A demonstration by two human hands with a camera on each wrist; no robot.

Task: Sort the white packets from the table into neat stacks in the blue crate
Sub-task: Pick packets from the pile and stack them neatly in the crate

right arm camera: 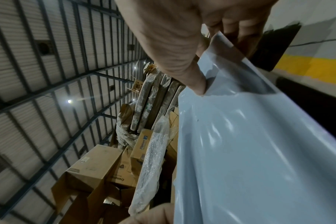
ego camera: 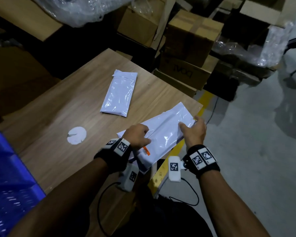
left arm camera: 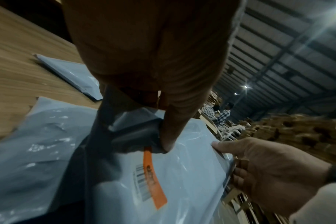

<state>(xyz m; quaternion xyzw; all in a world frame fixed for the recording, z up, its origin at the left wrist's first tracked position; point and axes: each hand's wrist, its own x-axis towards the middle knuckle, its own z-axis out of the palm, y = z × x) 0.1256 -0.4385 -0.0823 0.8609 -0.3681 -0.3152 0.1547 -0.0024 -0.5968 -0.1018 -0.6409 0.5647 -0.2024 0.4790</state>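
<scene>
Two hands hold one white packet point(ego camera: 167, 134) at the near right corner of the bench point(ego camera: 61, 117), part of it overhanging the edge. The left hand point(ego camera: 138, 136) pinches its near end by an orange label point(ego camera: 146, 150); the right hand point(ego camera: 194, 132) grips the far end, thumb on top. A second packet point(ego camera: 119, 94) lies flat mid-bench. More appear to lie beneath, though blurred. The blue crate point(ego camera: 9, 182) stands at the left.

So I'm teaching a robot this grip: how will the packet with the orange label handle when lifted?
Probably floppy: the packet with the orange label creases between the left hand and right hand. Likely slippery, given its glossy film. It seems light, held only at the edges.
</scene>
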